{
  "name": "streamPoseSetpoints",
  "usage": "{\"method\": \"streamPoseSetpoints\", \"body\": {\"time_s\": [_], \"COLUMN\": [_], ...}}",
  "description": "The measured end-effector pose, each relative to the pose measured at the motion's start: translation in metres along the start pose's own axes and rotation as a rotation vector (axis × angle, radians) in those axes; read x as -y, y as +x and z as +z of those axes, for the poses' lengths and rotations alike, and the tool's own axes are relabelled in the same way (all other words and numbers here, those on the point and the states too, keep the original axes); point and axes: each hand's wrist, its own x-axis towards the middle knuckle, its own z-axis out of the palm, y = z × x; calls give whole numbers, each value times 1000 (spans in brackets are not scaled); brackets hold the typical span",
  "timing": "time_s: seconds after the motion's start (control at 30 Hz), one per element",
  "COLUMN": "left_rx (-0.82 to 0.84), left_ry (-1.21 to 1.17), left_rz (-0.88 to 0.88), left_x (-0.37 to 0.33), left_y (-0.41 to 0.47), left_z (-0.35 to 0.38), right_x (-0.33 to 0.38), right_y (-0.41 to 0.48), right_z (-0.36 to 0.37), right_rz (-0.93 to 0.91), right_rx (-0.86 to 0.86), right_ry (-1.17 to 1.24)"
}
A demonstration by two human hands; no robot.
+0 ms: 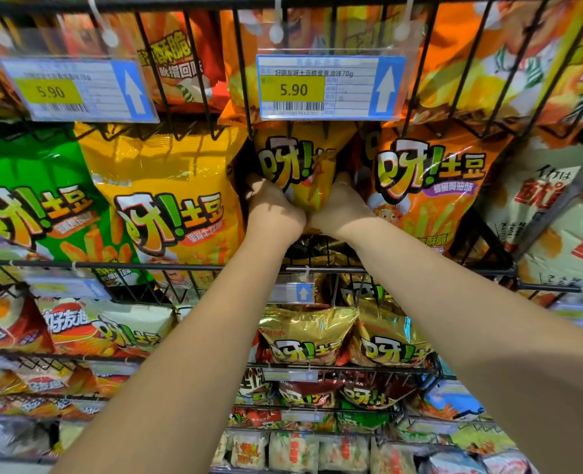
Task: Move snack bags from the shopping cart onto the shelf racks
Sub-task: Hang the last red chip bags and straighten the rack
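A yellow-orange snack bag (300, 169) stands upright in the gap between a yellow bag (170, 200) and an orange bag (430, 186) on the black wire rack (187, 267). My left hand (273, 213) grips its lower left side and my right hand (343, 205) grips its lower right side. Both arms reach up from the bottom of the view. The bag's bottom edge is hidden behind my hands. The shopping cart is out of view.
A green bag (33, 200) sits at the far left, white bags (556, 217) at the right. Price tags reading 5.90 (329, 87) hang from the rack above. Gold bags (308, 336) and several more racks of snacks fill the lower rows.
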Motion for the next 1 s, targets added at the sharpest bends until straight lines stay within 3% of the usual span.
{"method": "streamPoseSetpoints", "body": {"time_s": [0.27, 0.47, 0.73, 1.0], "left_rx": [-72, -43, 33, 87], "left_ry": [30, 37, 21, 223], "left_rz": [-37, -14, -31, -103], "left_x": [-5, -4, -3, 2], "left_y": [2, 1, 0, 5], "left_z": [2, 1, 1, 0], "right_x": [-4, -4, -4, -2], "right_y": [0, 0, 0, -5], "right_z": [-1, 0, 2, -7], "right_rz": [30, 28, 41, 102], "right_rx": [18, 18, 152, 130], "right_ry": [-56, -91, -145, 20]}}
